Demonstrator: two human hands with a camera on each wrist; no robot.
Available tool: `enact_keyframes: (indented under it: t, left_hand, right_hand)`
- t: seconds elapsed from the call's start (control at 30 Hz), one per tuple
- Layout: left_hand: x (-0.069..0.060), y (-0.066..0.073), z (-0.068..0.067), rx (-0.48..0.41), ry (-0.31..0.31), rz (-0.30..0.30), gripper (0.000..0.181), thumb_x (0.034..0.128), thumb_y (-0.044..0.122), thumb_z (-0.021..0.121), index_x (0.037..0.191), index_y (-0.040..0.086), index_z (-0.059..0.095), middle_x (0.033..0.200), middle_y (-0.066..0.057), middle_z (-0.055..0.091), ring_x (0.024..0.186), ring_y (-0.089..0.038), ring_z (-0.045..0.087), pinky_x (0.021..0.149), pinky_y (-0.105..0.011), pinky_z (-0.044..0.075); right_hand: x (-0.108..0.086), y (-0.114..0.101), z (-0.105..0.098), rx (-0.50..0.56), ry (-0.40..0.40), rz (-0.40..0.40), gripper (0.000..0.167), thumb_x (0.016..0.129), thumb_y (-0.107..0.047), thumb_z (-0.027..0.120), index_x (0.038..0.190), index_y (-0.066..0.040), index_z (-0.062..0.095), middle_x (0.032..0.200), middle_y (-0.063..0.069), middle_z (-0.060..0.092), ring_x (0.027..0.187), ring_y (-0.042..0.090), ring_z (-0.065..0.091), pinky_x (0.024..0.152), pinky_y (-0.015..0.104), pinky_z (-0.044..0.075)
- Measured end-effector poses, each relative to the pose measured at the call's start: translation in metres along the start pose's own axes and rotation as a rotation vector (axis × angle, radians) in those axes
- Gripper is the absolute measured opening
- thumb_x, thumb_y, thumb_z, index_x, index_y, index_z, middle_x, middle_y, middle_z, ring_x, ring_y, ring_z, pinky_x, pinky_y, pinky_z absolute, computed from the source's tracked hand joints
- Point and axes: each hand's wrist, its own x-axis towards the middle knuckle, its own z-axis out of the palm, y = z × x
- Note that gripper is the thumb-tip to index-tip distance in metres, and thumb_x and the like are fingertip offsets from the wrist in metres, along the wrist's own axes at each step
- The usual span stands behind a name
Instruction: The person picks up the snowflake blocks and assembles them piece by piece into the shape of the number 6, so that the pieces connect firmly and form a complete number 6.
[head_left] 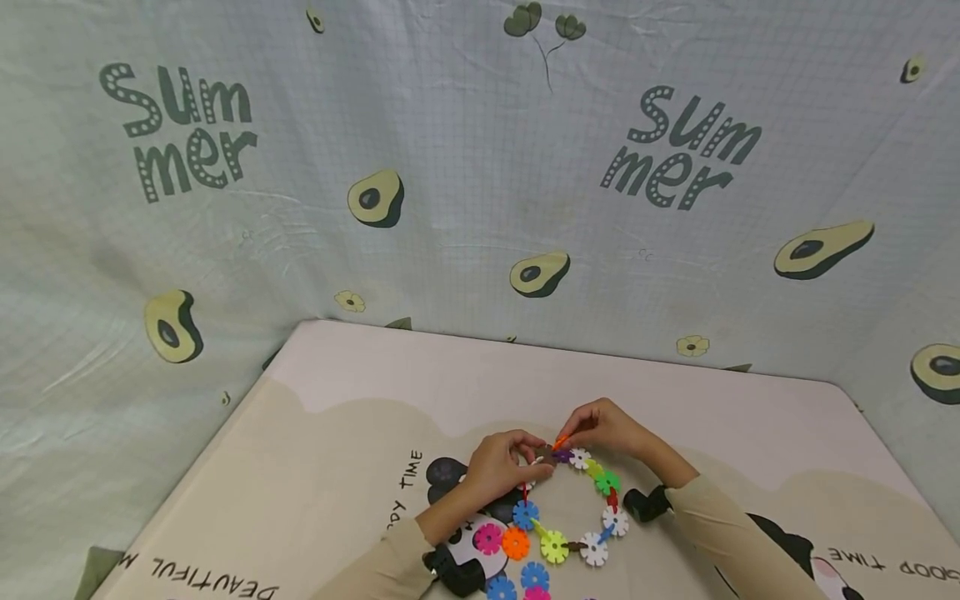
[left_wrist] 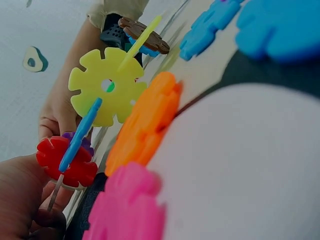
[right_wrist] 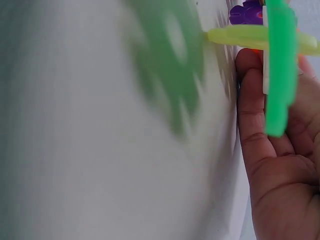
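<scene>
A ring of notched flower-shaped linking discs in mixed colours spans both hands. At its upper left, my left hand (head_left: 504, 463) holds the chain by a brown disc (head_left: 548, 456), its thumb and fingers around it. My right hand (head_left: 603, 427) pinches an orange disc (head_left: 561, 442) right beside the brown one, near a purple disc (head_left: 564, 456). Whether orange and brown are joined cannot be seen. In the left wrist view, a red disc (left_wrist: 55, 155) and a yellow disc (left_wrist: 92, 75) stand by the left hand. A green disc (right_wrist: 281, 75) partly covers the right hand in the right wrist view.
Loose discs lie left of and below the ring: pink (head_left: 488, 538), orange (head_left: 516, 543) and blue (head_left: 535, 575), among others. The table (head_left: 360, 367) has a printed cover. A patterned cloth (head_left: 450, 125) hangs behind it. Dark straps (head_left: 647, 504) sit at the wrists.
</scene>
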Motion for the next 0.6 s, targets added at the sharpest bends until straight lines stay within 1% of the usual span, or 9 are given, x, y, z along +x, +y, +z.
enact_keyframes:
  t: [0.2, 0.37, 0.47, 0.6]
  left_hand:
    - [-0.0002, 0.0027, 0.0001, 0.007, -0.001, -0.018, 0.032, 0.08, 0.028, 0.08, 0.103, 0.008, 0.074, 0.071, 0.01, 0.06, 0.052, -0.001, 0.041, 0.047, -0.018, 0.03]
    - [-0.0008, 0.004, 0.0009, 0.008, 0.002, -0.031, 0.031, 0.0799, 0.028, 0.081, 0.103, 0.01, 0.074, 0.071, 0.011, 0.059, 0.053, -0.001, 0.042, 0.047, -0.018, 0.031]
    - [-0.0006, 0.0034, 0.0013, 0.012, 0.002, -0.018, 0.031, 0.0802, 0.028, 0.081, 0.104, 0.009, 0.074, 0.071, 0.011, 0.059, 0.053, -0.001, 0.041, 0.047, -0.018, 0.03]
    - [-0.0001, 0.0031, 0.0007, 0.016, 0.004, 0.001, 0.031, 0.0801, 0.028, 0.081, 0.103, 0.009, 0.074, 0.071, 0.01, 0.06, 0.052, -0.001, 0.041, 0.047, -0.018, 0.03]
  right_hand:
    - [-0.001, 0.0012, -0.0004, 0.001, 0.01, 0.018, 0.011, 0.087, -0.001, 0.07, 0.092, 0.008, 0.072, 0.089, 0.017, 0.073, 0.076, 0.005, 0.066, 0.069, 0.024, 0.055]
    - [-0.0018, 0.0012, -0.0012, 0.01, 0.004, -0.001, 0.011, 0.086, 0.001, 0.07, 0.092, 0.01, 0.072, 0.088, 0.02, 0.072, 0.075, 0.004, 0.066, 0.068, 0.024, 0.054]
    - [-0.0009, 0.0021, -0.0019, 0.016, -0.012, -0.027, 0.01, 0.086, 0.003, 0.068, 0.092, 0.011, 0.07, 0.087, 0.021, 0.072, 0.076, 0.004, 0.066, 0.068, 0.024, 0.054]
    - [0.0013, 0.0033, -0.0027, 0.032, -0.035, -0.04, 0.01, 0.087, 0.005, 0.067, 0.092, 0.013, 0.069, 0.087, 0.025, 0.07, 0.077, 0.003, 0.065, 0.068, 0.023, 0.054]
